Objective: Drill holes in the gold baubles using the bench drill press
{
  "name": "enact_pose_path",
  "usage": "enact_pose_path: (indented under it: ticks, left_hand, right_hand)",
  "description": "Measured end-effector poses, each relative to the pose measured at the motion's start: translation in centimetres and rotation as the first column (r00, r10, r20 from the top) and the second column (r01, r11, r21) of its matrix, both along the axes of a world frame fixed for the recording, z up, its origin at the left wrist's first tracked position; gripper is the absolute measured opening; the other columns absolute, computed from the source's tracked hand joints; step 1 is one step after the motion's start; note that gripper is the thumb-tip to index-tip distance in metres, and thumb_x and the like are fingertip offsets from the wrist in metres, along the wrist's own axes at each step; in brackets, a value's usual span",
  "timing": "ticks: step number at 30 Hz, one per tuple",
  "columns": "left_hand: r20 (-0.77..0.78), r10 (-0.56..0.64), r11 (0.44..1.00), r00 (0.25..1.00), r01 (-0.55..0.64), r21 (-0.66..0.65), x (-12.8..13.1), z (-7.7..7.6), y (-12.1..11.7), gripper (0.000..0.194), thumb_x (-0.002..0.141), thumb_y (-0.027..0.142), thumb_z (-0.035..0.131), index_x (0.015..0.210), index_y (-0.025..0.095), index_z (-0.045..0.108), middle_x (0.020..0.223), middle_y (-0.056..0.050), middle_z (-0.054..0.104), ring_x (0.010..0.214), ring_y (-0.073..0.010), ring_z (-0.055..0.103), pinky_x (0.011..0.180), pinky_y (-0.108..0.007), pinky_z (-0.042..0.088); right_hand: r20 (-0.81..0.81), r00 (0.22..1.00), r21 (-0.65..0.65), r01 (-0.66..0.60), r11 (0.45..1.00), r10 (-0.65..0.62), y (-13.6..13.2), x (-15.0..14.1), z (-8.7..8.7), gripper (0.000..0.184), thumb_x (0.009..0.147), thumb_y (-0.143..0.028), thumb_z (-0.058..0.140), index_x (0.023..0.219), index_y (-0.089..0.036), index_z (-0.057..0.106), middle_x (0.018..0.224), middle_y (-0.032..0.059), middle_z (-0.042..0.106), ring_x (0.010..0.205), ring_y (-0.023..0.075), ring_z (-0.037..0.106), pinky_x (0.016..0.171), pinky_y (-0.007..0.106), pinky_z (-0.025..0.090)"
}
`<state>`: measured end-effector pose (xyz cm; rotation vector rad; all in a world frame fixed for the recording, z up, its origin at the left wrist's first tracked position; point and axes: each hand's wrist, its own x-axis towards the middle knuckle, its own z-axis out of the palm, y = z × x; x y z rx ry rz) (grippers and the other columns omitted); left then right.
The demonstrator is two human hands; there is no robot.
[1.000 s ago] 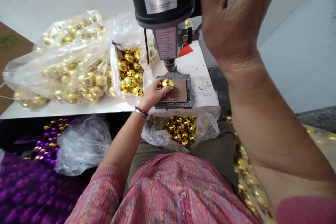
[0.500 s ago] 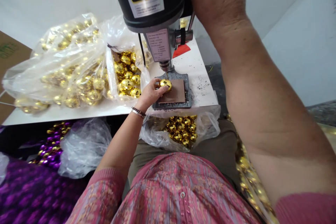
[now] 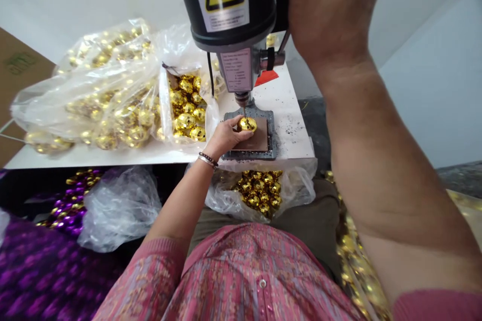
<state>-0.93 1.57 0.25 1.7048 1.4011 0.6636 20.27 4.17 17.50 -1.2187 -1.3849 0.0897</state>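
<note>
My left hand [image 3: 228, 135] is closed round a shiny gold faceted bauble [image 3: 247, 124], thumb in front. It holds the bauble over the brown square pad [image 3: 256, 143] on the drill press base [image 3: 271, 128]. Straight above it is the thin drill bit [image 3: 244, 110] in its chuck [image 3: 243, 99]; the tip appears to meet the bauble's top. My right hand [image 3: 335, 5] is raised beside the drill press's black motor housing [image 3: 233, 25]. Its fingers are cut off by the top of the view, so its grip is hidden.
On the white table [image 3: 291, 140], left of the press, lie clear plastic bags [image 3: 90, 90] and an open bag of gold baubles [image 3: 186, 110]. Another bag [image 3: 259, 193] of them sits at my lap. Dark shavings and a red piece [image 3: 266, 76] lie on the right.
My left hand has shifted the bauble slightly on the pad, and it now sits directly beneath the bit. The whole view has moved a little as well.
</note>
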Motion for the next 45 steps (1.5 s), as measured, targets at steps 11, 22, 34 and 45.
enact_pose_path:
  ticks: [11, 22, 34, 45]
  left_hand:
    - [0.088, -0.038, 0.999, 0.995, 0.038, 0.002, -0.4, -0.9, -0.1, 0.051, 0.085, 0.029, 0.096, 0.132, 0.012, 0.088, 0.098, -0.003, 0.086, 0.087, -0.0180, 0.071, 0.086, -0.027, 0.056]
    - [-0.025, -0.032, 0.999, 0.999, 0.032, 0.013, -0.2, -0.8, -0.5, 0.060, 0.092, 0.027, 0.093, 0.149, 0.013, 0.084, 0.118, -0.007, 0.090, 0.100, -0.0204, 0.077, 0.096, -0.029, 0.058]
    - [-0.021, -0.038, 0.998, 0.999, 0.039, 0.042, 0.1, -0.8, -0.9, 0.035, 0.093, 0.029, 0.091, 0.126, 0.018, 0.087, 0.108, -0.003, 0.088, 0.098, -0.0201, 0.076, 0.092, -0.029, 0.056]
    - [0.034, 0.062, 0.996, 0.997, -0.064, 0.063, -0.7, -0.9, -2.4, 0.041, 0.090, 0.033, 0.091, 0.127, 0.016, 0.083, 0.107, -0.006, 0.085, 0.096, -0.0209, 0.073, 0.089, -0.031, 0.058]
  right_hand:
    - [0.258, 0.964, 0.325, -0.029, 0.945, -0.059, -6.4, 0.1, -8.6, 0.017, 0.097, -0.028, 0.059, 0.091, -0.025, 0.044, 0.081, -0.0032, 0.032, 0.070, 0.0096, 0.036, 0.072, 0.025, 0.041]
    - [0.180, 0.980, 0.251, 0.033, 0.967, -0.080, -6.1, 0.7, -13.9, 0.020, 0.112, -0.042, 0.053, 0.105, -0.026, 0.061, 0.094, 0.0027, 0.055, 0.086, 0.0148, 0.057, 0.084, 0.033, 0.052]
    - [0.025, 0.963, 0.430, 0.232, 0.872, -0.268, -5.5, -1.6, -17.8, 0.045, 0.116, -0.063, 0.046, 0.099, -0.023, 0.059, 0.089, 0.0018, 0.055, 0.083, 0.0127, 0.055, 0.082, 0.032, 0.049]
    - [-0.047, 0.983, 0.414, 0.182, 0.892, -0.179, -0.5, -0.5, -6.7, 0.025, 0.116, -0.033, 0.037, 0.092, -0.029, 0.034, 0.082, -0.0027, 0.032, 0.078, 0.0121, 0.034, 0.083, 0.030, 0.039]
